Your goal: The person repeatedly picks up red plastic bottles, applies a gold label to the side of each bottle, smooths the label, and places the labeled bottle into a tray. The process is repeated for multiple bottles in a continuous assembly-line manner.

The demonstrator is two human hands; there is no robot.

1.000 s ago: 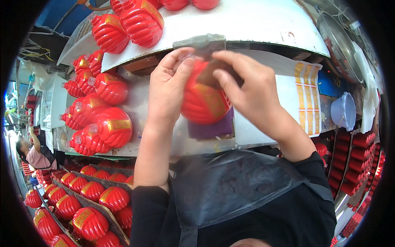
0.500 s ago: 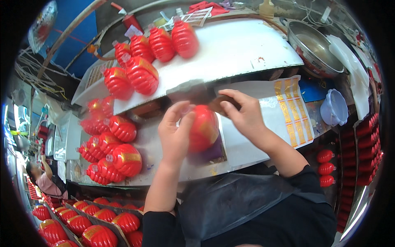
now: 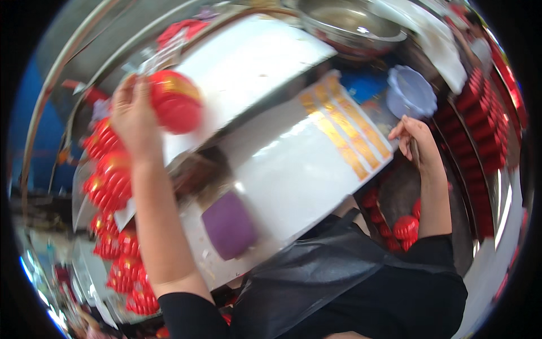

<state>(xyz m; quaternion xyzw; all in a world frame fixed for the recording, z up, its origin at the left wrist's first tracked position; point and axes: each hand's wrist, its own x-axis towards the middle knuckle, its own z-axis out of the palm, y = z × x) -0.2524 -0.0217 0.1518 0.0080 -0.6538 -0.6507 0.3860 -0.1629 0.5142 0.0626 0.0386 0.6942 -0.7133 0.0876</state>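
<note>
1. Step in hand. My left hand (image 3: 133,116) carries the red bottle (image 3: 180,110) at 10 o'clock, over the near-left part of the white board (image 3: 254,56). A gold label (image 3: 179,85) is on its flank, so I judge this to be the setting-aside of a labelled piece.

2. Grip, left. My thumb and fingers are pressed together at the bottle's narrow end, pinching what I take to be the neck, which they hide.

3. Grip, right. My right hand (image 3: 414,138) hangs between 2 and 3 o'clock, fingers bent, just below the pale blue basin (image 3: 409,93). Something dark shows along the palm; whether I clasp it, I cannot tell.

4. Orientation. The long axis runs roughly from 10 to 4 o'clock: neck end toward my fingers, rounded base toward 4. The label faces upward. Tilt toward or away from the viewer, and contact with the board, cannot be told.

5. Next move. As I judge it, the base should meet the board before my fingers loosen, well away from the other red bottles (image 3: 110,178) at 9 o'clock.

6. Surroundings. The purple pad (image 3: 228,226) lies at 7 o'clock; gold strips (image 3: 346,127) lie on a white sheet (image 3: 271,181) at 2.
</note>
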